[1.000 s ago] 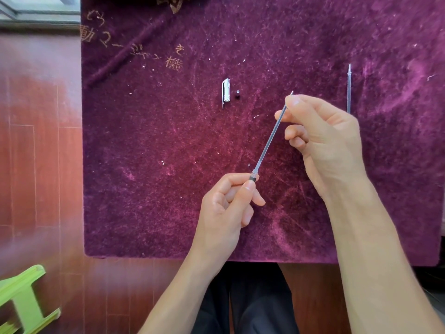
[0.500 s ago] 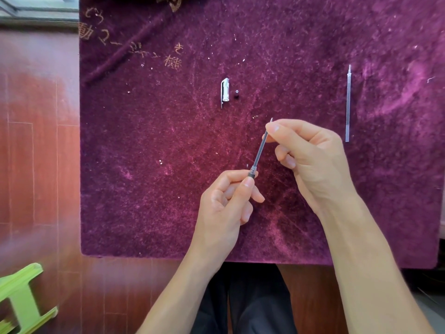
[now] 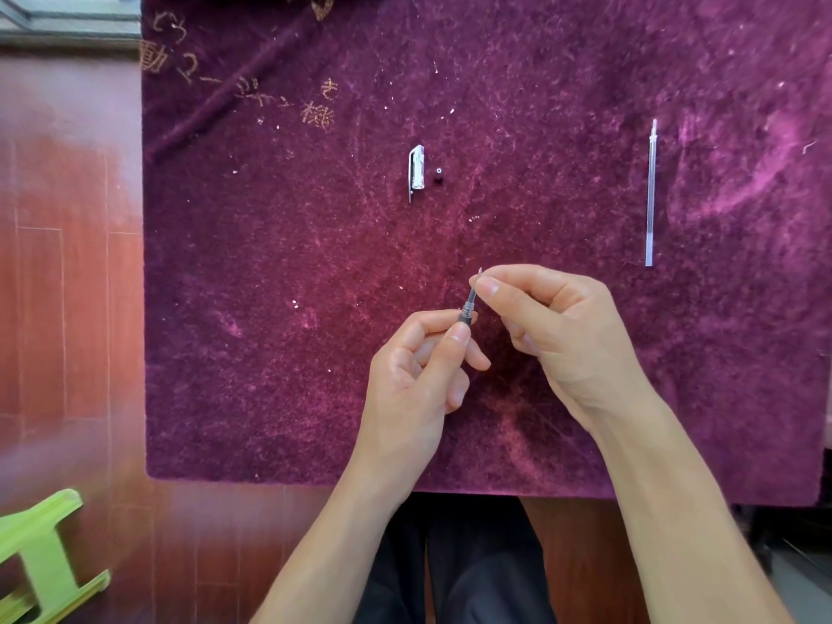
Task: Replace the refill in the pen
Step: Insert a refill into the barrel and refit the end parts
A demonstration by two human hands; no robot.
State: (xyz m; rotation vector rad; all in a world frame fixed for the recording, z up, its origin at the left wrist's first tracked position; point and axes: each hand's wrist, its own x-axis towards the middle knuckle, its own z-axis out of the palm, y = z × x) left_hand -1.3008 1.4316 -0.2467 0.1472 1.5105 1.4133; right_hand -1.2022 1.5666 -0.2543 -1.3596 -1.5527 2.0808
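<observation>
My left hand (image 3: 418,376) grips the pen barrel (image 3: 464,318); only the barrel's dark top end shows above the fingers. A thin refill (image 3: 473,292) sticks out of that end by a short length, and my right hand (image 3: 553,340) pinches it near its metal tip between thumb and forefinger. A second, clear refill (image 3: 651,191) lies straight on the purple cloth (image 3: 270,308) at the right, apart from both hands. The pen cap (image 3: 416,171) with its clip lies in the middle of the cloth, and a tiny dark end piece (image 3: 438,172) sits just right of it.
The purple velvet cloth covers the table, with gold embroidered characters (image 3: 315,110) at the upper left. Red-brown wooden floor (image 3: 67,308) lies to the left. A green plastic stool (image 3: 40,560) stands at the lower left corner. My dark trousers show below the table edge.
My right hand has moved down and left toward my left hand, and the refill has slid far into the barrel, leaving only a short length showing.
</observation>
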